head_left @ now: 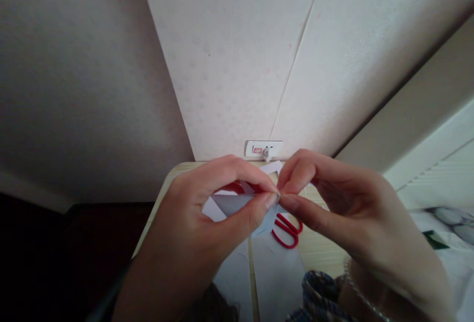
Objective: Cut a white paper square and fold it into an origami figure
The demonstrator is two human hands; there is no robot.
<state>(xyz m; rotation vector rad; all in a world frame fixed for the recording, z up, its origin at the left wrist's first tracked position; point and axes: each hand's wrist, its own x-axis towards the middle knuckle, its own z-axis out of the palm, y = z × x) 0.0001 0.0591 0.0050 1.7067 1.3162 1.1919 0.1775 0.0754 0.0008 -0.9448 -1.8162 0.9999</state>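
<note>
A folded piece of pale blue-grey paper (233,204) is held up above the table, in the middle of the head view. My left hand (211,213) pinches it between thumb and forefinger. Right beside those fingertips, the thumb and forefinger of my right hand (333,198) pinch the same paper at its corner. The fingertips of both hands nearly touch and hide the fold between them. Below the paper, red-handled scissors (287,231) lie on white sheets; their blades are hidden.
White paper sheets (276,277) lie on the light wooden table (322,248), with a narrow gap between them. Behind the table rises a pale wall (240,65) with a socket plate (263,148) and a plug in it. Partly cut off at right is a patterned cloth (452,228).
</note>
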